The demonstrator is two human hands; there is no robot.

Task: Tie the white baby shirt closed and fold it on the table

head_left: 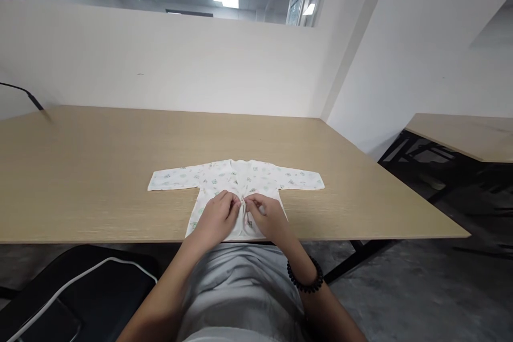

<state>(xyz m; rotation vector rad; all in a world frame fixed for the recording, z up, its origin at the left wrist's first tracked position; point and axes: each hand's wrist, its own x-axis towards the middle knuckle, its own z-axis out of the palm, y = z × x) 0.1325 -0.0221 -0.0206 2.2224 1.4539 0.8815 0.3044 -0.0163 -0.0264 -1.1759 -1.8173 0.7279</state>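
Observation:
A small white baby shirt (224,173) with a faint green and brown print lies spread on the wooden table, its sleeves stretched out to both sides and its hem near the front edge. Over the middle of its front opening, my left hand (218,216) pinches the fabric edge between thumb and fingers. Just beside it, my right hand (269,216) pinches the other side of the opening, so the cloth puckers upward between them. Whatever fastener may sit between the fingertips is too small and covered to make out.
The table (120,144) reaches back to a white wall with a window above. A black cable end (35,100) stands at the far left. Below left is a black chair (108,299) with a white cord (76,279); another table (473,136) is at right.

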